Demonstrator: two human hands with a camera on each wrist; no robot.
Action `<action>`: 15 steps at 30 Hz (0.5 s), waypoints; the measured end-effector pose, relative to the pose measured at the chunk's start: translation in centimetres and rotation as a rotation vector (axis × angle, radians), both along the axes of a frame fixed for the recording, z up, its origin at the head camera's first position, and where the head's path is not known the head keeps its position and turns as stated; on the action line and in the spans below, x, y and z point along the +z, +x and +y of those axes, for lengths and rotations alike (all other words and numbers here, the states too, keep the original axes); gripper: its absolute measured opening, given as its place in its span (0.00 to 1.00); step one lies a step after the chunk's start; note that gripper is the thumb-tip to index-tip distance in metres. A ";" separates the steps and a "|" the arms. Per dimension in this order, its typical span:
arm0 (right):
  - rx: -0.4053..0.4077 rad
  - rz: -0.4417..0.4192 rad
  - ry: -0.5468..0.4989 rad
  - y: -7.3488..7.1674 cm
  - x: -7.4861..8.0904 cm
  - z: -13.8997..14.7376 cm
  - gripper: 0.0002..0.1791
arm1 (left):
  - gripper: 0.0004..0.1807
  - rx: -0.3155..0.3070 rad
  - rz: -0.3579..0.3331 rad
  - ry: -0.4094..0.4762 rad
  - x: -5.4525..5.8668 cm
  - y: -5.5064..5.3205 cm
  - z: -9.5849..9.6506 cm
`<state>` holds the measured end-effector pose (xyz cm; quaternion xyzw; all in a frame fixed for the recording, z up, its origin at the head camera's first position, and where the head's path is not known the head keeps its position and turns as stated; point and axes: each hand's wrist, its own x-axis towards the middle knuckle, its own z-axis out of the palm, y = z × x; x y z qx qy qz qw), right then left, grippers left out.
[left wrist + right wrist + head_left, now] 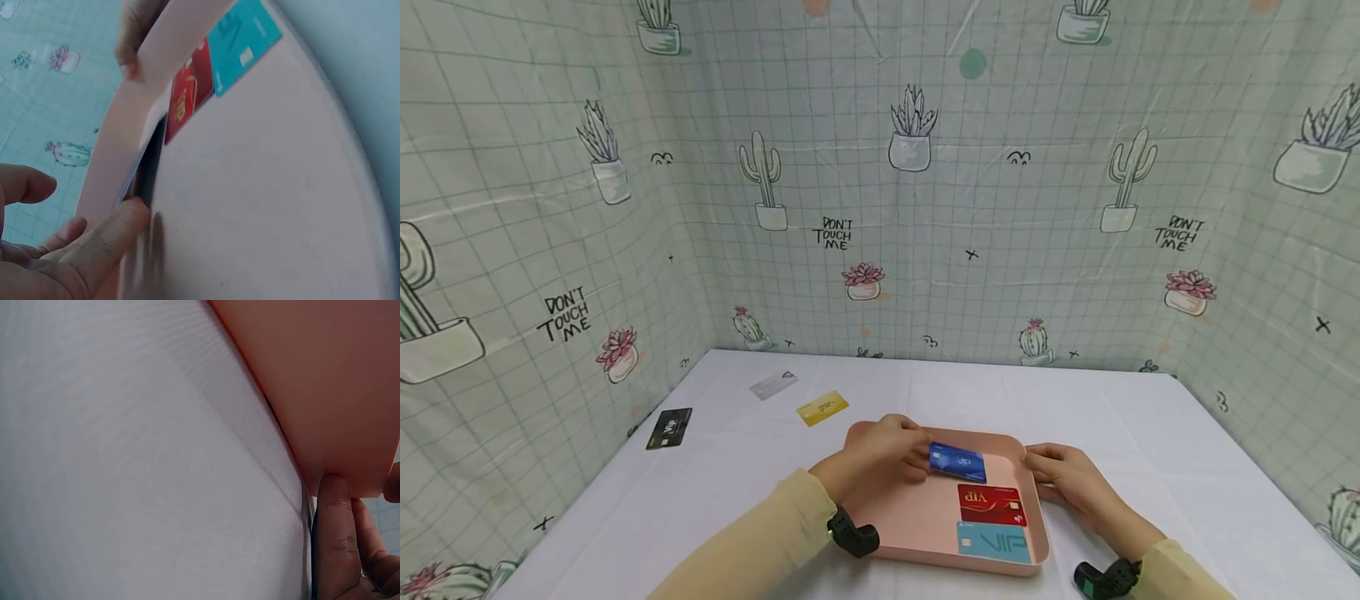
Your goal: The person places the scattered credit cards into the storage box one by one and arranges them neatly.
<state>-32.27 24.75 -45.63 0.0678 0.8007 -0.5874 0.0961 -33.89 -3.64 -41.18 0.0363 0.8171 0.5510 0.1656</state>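
Observation:
A pink tray (910, 550) lies on the white tabletop. My left hand (891, 450) reaches over its far-left rim, the fingers pinching the left end of a blue card (958, 462) near the far wall. That card looks tilted, its dark underside showing in the left wrist view. Below it in the tray lie a red VIP card (991, 504) and a light-blue VIP card (994, 542), along the right side. My right hand (1067, 479) rests against the tray's outside at the far-right corner. In the right wrist view a straight finger (337, 519) presses the outer wall.
Outside the tray, left of it, lie a yellow card (822, 407), a silver card (773, 385) and a black VIP card (668, 428). A cactus-print cloth (895, 208) surrounds the table at the back and sides.

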 end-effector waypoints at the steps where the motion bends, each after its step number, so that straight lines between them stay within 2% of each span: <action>1: -0.002 0.001 -0.001 0.0 0.0 0.0 0.30 | 0.17 0.005 -0.027 0.022 0.0 0.0 0.2; 3: -0.002 0.001 -0.006 -0.1 0.1 0.0 0.30 | 0.19 0.016 -0.077 0.060 0.1 0.0 0.5; 6: 0.003 -0.001 -0.003 -0.2 0.1 0.1 0.31 | 0.20 0.015 -0.103 0.083 0.1 -0.2 0.9; 12: 0.005 -0.004 -0.008 -0.4 0.1 0.2 0.31 | 0.20 -0.002 -0.118 0.136 -0.2 -0.5 1.5; 15: 0.004 -0.005 -0.010 -0.4 0.1 0.3 0.30 | 0.20 -0.041 -0.108 0.143 -0.3 -0.5 1.8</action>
